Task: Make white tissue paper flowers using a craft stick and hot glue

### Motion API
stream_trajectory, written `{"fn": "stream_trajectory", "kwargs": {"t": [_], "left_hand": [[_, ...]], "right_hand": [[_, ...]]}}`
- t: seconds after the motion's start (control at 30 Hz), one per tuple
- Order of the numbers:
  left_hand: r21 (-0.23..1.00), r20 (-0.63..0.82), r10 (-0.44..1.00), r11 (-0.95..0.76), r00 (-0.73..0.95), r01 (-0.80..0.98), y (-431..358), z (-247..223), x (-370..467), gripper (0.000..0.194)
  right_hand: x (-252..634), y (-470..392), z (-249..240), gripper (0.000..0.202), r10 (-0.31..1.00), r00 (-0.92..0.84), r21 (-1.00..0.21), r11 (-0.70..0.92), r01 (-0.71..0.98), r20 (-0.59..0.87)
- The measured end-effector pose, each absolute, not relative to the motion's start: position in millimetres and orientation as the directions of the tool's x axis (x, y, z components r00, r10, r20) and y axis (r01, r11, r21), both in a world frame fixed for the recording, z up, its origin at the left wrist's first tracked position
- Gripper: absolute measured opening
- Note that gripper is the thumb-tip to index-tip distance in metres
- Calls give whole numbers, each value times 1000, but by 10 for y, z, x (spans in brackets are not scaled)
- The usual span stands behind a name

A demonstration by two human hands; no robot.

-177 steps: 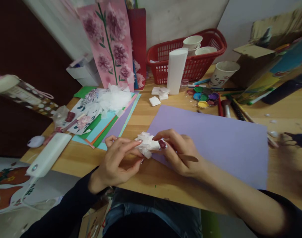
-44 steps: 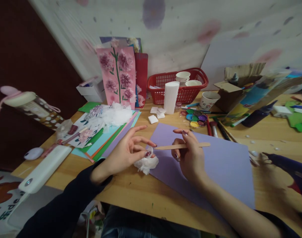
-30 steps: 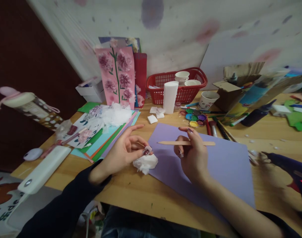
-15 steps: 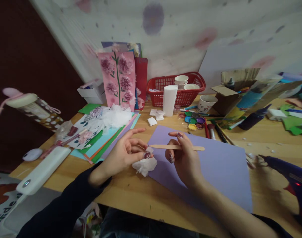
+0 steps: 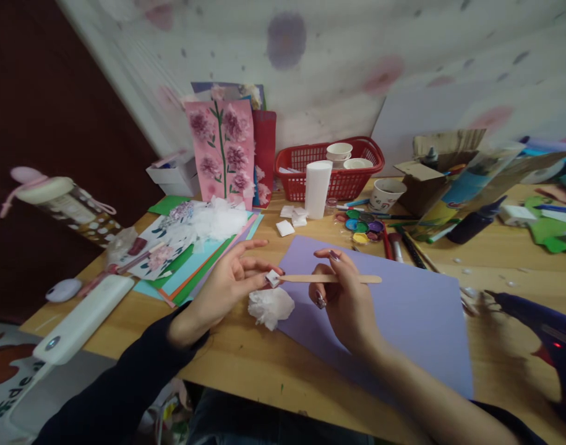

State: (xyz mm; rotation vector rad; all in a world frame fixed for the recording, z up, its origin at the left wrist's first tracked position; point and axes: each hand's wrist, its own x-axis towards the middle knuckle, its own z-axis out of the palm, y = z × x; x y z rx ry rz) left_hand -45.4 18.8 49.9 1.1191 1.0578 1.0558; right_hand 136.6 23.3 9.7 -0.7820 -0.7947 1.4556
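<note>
My left hand (image 5: 231,284) pinches a small white square (image 5: 273,279) between thumb and fingertips. In my right hand (image 5: 347,303) is a flat wooden stick (image 5: 320,279), its left tip touching or very close to the square. A crumpled white tissue ball (image 5: 270,308) lies just below my left fingertips, at the edge of the purple sheet (image 5: 412,309). My right hand is over that sheet. Beyond the hands, several white squares (image 5: 286,228) rest on the wooden table (image 5: 245,371).
Colored papers with white tissue (image 5: 222,219) lie at left, near a white device (image 5: 83,318). Behind stand a white roll (image 5: 318,190), a red basket (image 5: 331,185) and a paper cup (image 5: 387,194). Paint pots (image 5: 361,225) and a glue gun (image 5: 537,321) are at right.
The small white piece in my left fingers has turned and now shows as a square. Both hands have shifted very slightly; the stick stays in my right hand.
</note>
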Motion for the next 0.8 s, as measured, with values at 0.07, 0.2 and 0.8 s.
{"fn": "stream_trajectory", "kwargs": {"t": [0.07,0.2,0.8], "left_hand": [[984,-113,979,134,169,-117,173,518,-454,61],[984,-108,978,131,177,-123,155,542,-463,59],[956,51,998,-63,48,286,-124,429,-585,67]], "right_hand": [[1366,232,90,24,1000,-25,-850,-21,-526,-9],[1361,229,91,22,999,-32,-853,-15,-522,2],[1418,215,37,19,983,-106,-967,123,-224,149]]}}
